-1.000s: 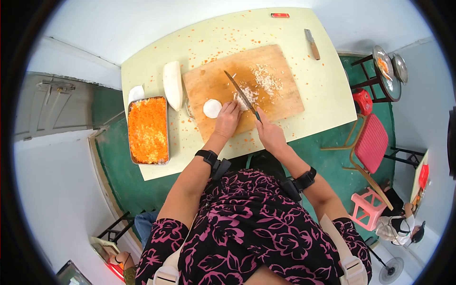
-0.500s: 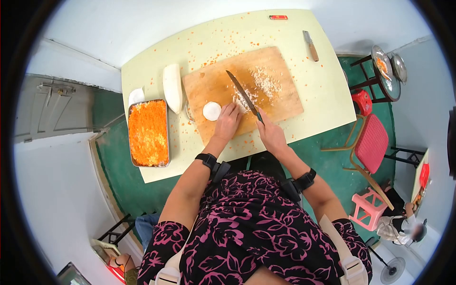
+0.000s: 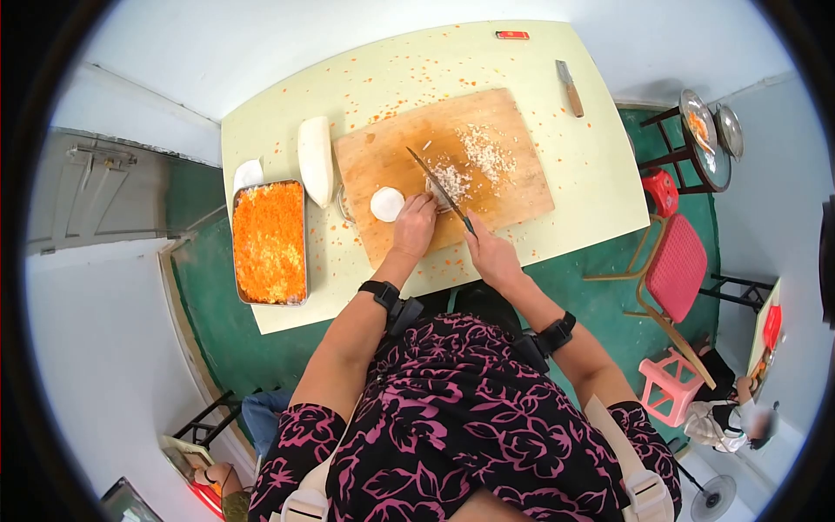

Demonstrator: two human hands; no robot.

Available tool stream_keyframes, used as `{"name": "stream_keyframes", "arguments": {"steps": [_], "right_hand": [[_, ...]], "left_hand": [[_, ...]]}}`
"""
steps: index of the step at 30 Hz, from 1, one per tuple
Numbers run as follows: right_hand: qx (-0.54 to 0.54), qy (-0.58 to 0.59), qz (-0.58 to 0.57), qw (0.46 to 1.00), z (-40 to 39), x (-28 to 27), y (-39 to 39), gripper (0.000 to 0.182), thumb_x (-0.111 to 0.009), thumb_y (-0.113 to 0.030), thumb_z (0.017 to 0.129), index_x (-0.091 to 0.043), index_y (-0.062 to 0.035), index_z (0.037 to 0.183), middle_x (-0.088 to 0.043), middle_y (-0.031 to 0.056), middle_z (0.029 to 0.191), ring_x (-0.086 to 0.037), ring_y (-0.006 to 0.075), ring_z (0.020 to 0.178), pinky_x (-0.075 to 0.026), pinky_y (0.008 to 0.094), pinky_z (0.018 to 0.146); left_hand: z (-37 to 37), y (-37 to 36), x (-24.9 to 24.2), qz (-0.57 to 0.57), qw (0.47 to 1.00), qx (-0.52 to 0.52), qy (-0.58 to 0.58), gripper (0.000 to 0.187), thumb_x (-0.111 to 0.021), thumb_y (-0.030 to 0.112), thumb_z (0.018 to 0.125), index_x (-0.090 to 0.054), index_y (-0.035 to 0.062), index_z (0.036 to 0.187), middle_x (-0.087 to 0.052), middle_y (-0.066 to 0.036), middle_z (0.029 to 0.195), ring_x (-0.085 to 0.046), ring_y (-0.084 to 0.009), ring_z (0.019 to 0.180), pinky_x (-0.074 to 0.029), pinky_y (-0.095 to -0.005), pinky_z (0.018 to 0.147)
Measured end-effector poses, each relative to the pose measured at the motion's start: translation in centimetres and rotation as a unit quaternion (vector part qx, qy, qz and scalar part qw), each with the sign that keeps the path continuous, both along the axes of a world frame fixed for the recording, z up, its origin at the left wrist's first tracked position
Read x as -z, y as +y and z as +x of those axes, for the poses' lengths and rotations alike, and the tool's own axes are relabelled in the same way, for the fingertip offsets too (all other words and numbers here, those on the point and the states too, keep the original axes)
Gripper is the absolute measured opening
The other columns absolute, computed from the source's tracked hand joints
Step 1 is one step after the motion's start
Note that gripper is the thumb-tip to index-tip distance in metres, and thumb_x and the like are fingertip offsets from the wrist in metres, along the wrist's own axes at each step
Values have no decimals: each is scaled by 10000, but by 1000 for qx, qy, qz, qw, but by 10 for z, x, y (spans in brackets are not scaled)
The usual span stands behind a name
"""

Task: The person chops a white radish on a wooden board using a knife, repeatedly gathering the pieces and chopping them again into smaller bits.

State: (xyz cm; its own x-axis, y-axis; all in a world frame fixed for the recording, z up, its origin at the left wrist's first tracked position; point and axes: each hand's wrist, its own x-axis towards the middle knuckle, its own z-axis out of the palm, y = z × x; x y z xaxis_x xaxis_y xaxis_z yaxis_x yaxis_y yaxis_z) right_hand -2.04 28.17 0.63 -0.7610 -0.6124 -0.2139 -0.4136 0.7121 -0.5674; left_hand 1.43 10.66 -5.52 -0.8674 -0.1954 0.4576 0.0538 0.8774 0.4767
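My right hand (image 3: pixel 493 252) is closed round the handle of a long knife (image 3: pixel 437 183), whose dark blade slants up and left over the wooden cutting board (image 3: pixel 378 161). Close to the blade's left side, my left hand (image 3: pixel 416 226) has its fingers curled and pressed down on white radish strips (image 3: pixel 432 193), partly hidden by the fingers and blade. To the right of the blade lie finely chopped white radish bits (image 3: pixel 487 155). A round white radish piece (image 3: pixel 387 204) rests just left of my left fingers. Beyond the board's left edge lies a big peeled white radish (image 3: pixel 315 161).
A metal tray (image 3: pixel 306 252) of chopped orange and yellow bits stands at the table's left edge. A small wooden-handled knife (image 3: pixel 571 91) and a red object (image 3: pixel 512 35) lie farther off. A pink chair (image 3: pixel 678 265) stands right; another person (image 3: pixel 731 422) sits beyond it.
The knife and my right hand have shifted slightly left, bringing the blade nearer my left fingers. A small white strip now lies apart near the blade's tip. My left hand stays nearly in place.
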Motion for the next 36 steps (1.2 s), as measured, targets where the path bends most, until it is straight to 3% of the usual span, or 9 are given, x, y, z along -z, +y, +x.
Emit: {"name": "stream_keyframes", "arguments": {"steps": [7,10,13,19,22,28,36], "right_hand": [[10,41,-69,997,2,-7,-5,455,-423,-291,925,-352,-96,1330,-603,223,726,-590,384,630,-466,460,569],[1,-14,30,999,-1,-3,-6,462,-413,-293,928,-341,-93,1338,-602,224,728,-588,390,632,-462,468,576],[21,5,-41,999,0,-5,-4,466,-403,-299,930,-336,-87,1340,-601,225,723,-585,398,632,-457,480,583],[14,-13,-1,1000,-2,2,-6,468,-420,-290,923,-347,-76,1333,-602,223,714,-582,396,622,-455,478,573],[28,4,-48,998,-1,-8,-7,466,-425,-285,921,-351,-75,1329,-602,221,703,-583,392,619,-456,474,565],[16,-18,9,1000,-4,0,-10,462,-422,-287,925,-352,-85,1335,-589,248,717,-568,426,644,-436,493,586],[34,8,-58,998,-4,-11,-9,466,-418,-284,923,-346,-76,1334,-599,235,701,-584,401,631,-457,479,580]], "left_hand": [[-2,1,0,46,999,-17,-5,147,-642,0,679,-645,10,825,-620,-103,872,-589,-272,830,-497,-338,725],[-3,1,-1,38,999,-18,-11,123,-649,-2,668,-645,9,791,-616,-101,859,-586,-269,807,-495,-340,710],[-2,2,-3,63,998,-14,-14,103,-623,-4,686,-628,0,789,-592,-111,837,-565,-285,809,-487,-352,703],[-3,2,-3,61,998,-16,-7,132,-627,-13,672,-627,1,804,-575,-105,817,-559,-284,801,-480,-357,696],[-2,3,-3,58,998,-16,-12,150,-620,-14,668,-625,-12,818,-571,-112,834,-555,-290,806,-479,-360,701],[1,5,-3,35,999,-12,-17,205,-617,-13,662,-616,-39,865,-560,-133,868,-543,-304,841,-471,-360,735],[7,10,-12,15,1000,-7,-14,226,-642,20,711,-605,-40,926,-568,-142,946,-550,-306,862,-480,-354,751]]}}
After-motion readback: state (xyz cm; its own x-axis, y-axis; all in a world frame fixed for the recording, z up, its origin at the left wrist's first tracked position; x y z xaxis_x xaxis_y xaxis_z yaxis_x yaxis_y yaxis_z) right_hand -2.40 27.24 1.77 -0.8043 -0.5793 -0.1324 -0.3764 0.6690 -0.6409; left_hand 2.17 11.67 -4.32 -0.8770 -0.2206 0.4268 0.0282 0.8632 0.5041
